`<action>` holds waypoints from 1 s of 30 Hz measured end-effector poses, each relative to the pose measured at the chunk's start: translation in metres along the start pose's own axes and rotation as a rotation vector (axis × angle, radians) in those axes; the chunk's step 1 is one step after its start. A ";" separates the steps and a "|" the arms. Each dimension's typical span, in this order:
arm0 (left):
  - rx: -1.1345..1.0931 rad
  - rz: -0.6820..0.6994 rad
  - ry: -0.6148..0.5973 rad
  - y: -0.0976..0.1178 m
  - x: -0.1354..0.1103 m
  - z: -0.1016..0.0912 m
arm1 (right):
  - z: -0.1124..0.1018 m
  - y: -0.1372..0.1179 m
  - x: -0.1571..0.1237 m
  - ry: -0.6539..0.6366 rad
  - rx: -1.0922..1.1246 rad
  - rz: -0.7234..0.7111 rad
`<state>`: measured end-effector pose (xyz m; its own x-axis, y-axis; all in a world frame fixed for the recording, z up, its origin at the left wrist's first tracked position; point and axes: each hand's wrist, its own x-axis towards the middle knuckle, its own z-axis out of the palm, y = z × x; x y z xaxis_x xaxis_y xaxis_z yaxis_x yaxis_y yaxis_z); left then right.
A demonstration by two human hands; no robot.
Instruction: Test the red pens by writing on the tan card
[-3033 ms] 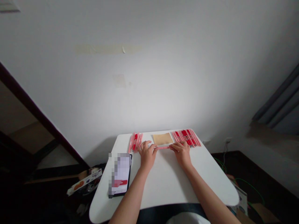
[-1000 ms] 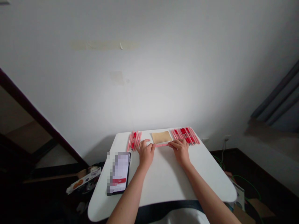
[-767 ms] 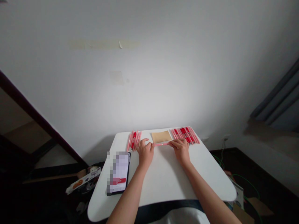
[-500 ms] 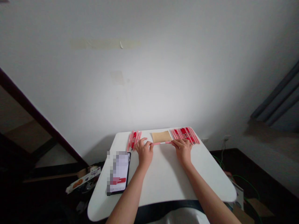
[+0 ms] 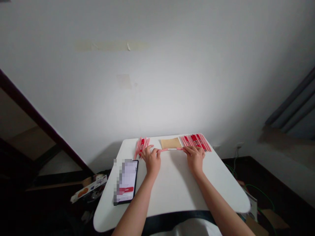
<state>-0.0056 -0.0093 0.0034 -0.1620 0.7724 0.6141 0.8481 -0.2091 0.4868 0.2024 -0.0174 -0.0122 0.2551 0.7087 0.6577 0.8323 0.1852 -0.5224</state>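
Note:
A slim pink pen point(image 5: 171, 149) lies crosswise between my hands, just above the white table. A white stretch shows at its middle, between two pink parts. My left hand point(image 5: 152, 160) pinches its left end with thumb and forefinger, the other fingers loosely raised. My right hand point(image 5: 195, 160) is closed on the right end, its fingertips hiding that tip. Beside my left fingers lies a small group of pink and red pens point(image 5: 142, 144). A larger row of similar pens point(image 5: 196, 141) lies just beyond my right hand. A brown paper piece point(image 5: 170, 143) sits behind the held pen.
A phone point(image 5: 126, 183) with a lit, partly pixelated screen lies at the left of the white table point(image 5: 177, 193). A plain wall point(image 5: 157, 82) stands right behind the table. Boxes and green cables point(image 5: 262, 190) are on the floor at the right.
My right hand has moved slightly right, away from the left. The white stretch in the middle of the pen has grown longer.

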 end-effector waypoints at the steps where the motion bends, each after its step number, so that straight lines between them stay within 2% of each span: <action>1: -0.001 -0.006 0.003 0.000 0.000 0.000 | 0.000 0.000 0.000 -0.002 -0.001 0.000; 12: 0.005 -0.053 0.023 0.000 0.000 -0.001 | 0.002 0.004 0.000 -0.024 0.006 0.033; 18: 0.021 -0.017 0.006 -0.002 0.001 0.002 | 0.002 0.005 0.000 -0.028 0.003 0.090; 24: 0.017 0.083 -0.118 0.003 -0.001 -0.002 | 0.005 0.006 0.001 0.033 -0.001 0.086; 30: 0.024 0.114 -0.249 0.008 -0.005 -0.002 | 0.006 0.007 0.000 0.066 -0.006 0.010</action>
<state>0.0007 -0.0157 0.0057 0.0613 0.8689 0.4912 0.8659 -0.2911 0.4068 0.2055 -0.0117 -0.0194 0.2949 0.6642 0.6869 0.8325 0.1743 -0.5259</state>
